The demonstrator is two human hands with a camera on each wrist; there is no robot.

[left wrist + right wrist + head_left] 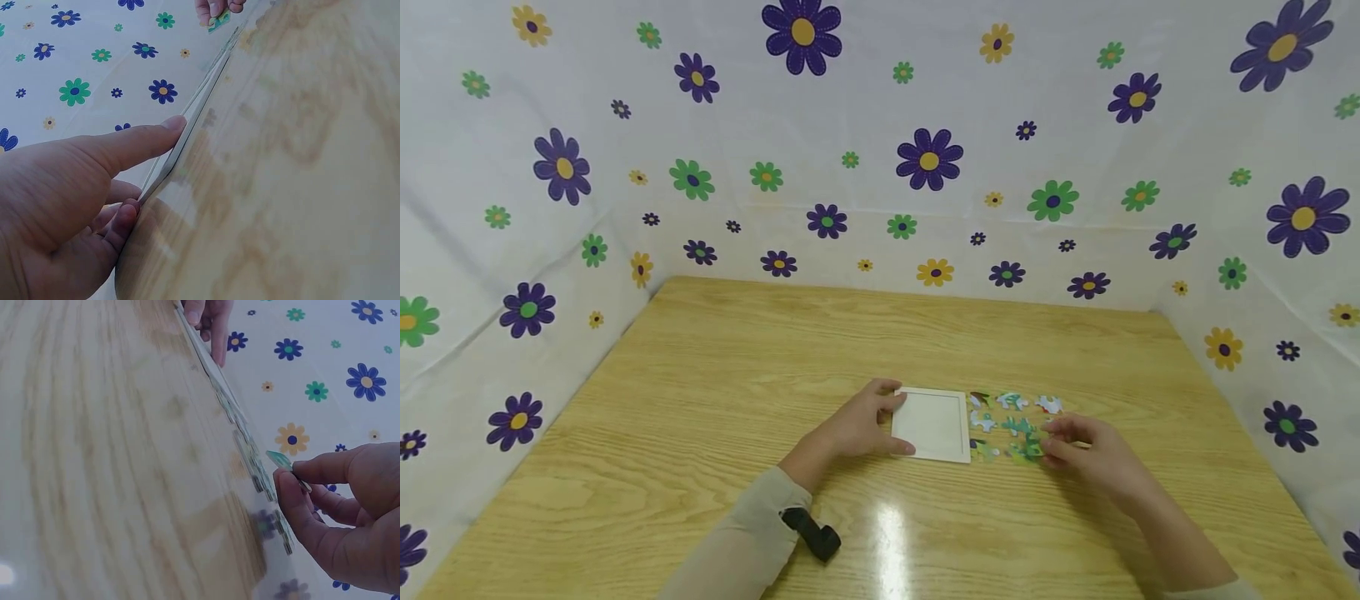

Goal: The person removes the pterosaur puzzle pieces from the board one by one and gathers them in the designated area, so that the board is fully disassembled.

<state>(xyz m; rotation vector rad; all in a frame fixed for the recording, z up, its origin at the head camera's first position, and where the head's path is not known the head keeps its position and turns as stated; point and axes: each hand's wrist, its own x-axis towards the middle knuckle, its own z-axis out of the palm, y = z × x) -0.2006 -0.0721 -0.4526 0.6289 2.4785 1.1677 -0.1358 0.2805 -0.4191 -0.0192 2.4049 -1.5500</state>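
Note:
A square white puzzle frame [930, 425] lies flat on the table, its inside bare. My left hand [865, 421] holds its left side, thumb at the near corner and fingers at the far one. In the left wrist view, the thumb [159, 132] rests along the frame's edge. Right of the frame, several jigsaw pieces [1017, 425], green, white and blue, lie in loose rows. My right hand [1093, 454] is over the right end of these rows. Between thumb and index finger it pinches a green puzzle piece [279, 459], raised and tilted in the right wrist view.
The wood-grain table [737, 350] has a glossy top with a light reflection near the front. A white flower-print cloth [865, 192] hangs at the back and both sides. A black strap [811, 533] sticks out from my left sleeve [752, 521].

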